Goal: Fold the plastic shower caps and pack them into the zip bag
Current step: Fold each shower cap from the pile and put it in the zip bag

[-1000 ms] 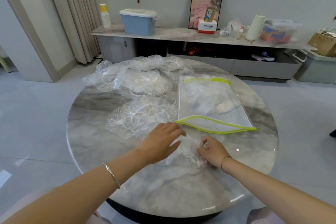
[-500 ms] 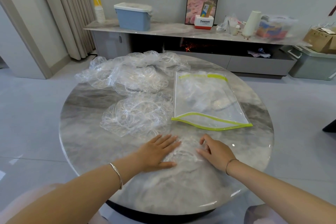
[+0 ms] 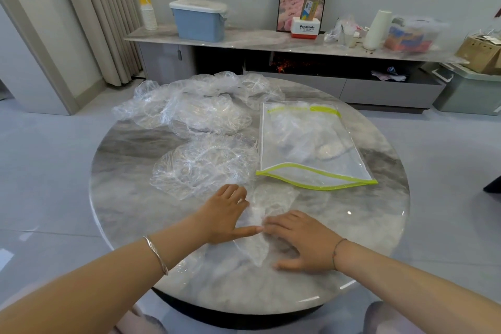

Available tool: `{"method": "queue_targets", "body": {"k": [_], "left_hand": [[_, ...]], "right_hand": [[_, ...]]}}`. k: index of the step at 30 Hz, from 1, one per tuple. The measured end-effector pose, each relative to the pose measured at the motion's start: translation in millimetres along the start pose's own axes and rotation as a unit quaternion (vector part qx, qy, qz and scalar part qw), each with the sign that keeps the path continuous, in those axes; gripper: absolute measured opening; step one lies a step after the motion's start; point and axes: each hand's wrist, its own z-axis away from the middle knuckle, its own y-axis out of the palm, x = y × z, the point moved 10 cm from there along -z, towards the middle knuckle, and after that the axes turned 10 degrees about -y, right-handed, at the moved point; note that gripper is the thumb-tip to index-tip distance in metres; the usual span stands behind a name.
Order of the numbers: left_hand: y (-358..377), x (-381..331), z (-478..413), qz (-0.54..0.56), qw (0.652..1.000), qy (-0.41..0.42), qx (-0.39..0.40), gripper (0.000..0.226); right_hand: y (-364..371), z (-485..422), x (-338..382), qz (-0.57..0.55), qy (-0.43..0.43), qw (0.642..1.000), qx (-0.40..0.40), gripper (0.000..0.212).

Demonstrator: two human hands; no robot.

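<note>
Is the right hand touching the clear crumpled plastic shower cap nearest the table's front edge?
Touching. Head view: the right hand lies flat on the clear plastic shower cap, straight fingers pressing its film down.

Grey tiled floor (image 3: 54,184), beige curtains (image 3: 100,16)

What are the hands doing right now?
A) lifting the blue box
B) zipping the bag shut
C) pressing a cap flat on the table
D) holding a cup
C: the left hand and right hand lie flat, fingers straight, on a cap on the table; the bag lies beyond them, untouched.
</note>
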Motion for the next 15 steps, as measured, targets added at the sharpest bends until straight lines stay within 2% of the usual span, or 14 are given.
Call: {"method": "queue_targets", "body": {"k": [2, 4, 6, 8, 11, 13, 15], "left_hand": [[-2.5, 0.6, 1.1, 0.013, 1.0, 0.013, 0.01, 0.084], [1.0, -3.5, 2.6, 0.047, 0.996, 0.05, 0.052, 0.092], [9.7, -6.9, 3.4, 0.047, 0.99, 0.068, 0.114, 0.1], [23.0, -1.0, 6.8, 0.019, 0.984, 0.052, 0.167, 0.105], [34.4, 10.7, 11.8, 0.013, 0.982, 0.02, 0.188, 0.11], [34.1, 14.4, 11.1, 0.031, 0.983, 0.006, 0.178, 0.109], [31.3, 16.7, 8.0, 0.057, 0.984, -0.011, 0.167, 0.105]], "right_hand": [[4.2, 3.2, -6.2, -0.005, 0.02, 0.999, 0.028, 0.076], [4.6, 4.4, -9.3, -0.003, 0.026, 0.999, 0.033, 0.077], [3.8, 3.0, -9.3, 0.007, 0.027, 0.999, 0.016, 0.066], [-2.4, -1.8, -4.9, 0.062, 0.011, 0.997, -0.035, 0.047], [-9.4, -9.1, -1.7, 0.09, 0.012, 0.991, -0.101, 0.032], [-14.0, -10.2, -9.1, 0.024, 0.058, 0.99, -0.127, 0.03], [-11.2, -1.5, -31.7, -0.099, 0.16, 0.971, -0.146, 0.029]]}}
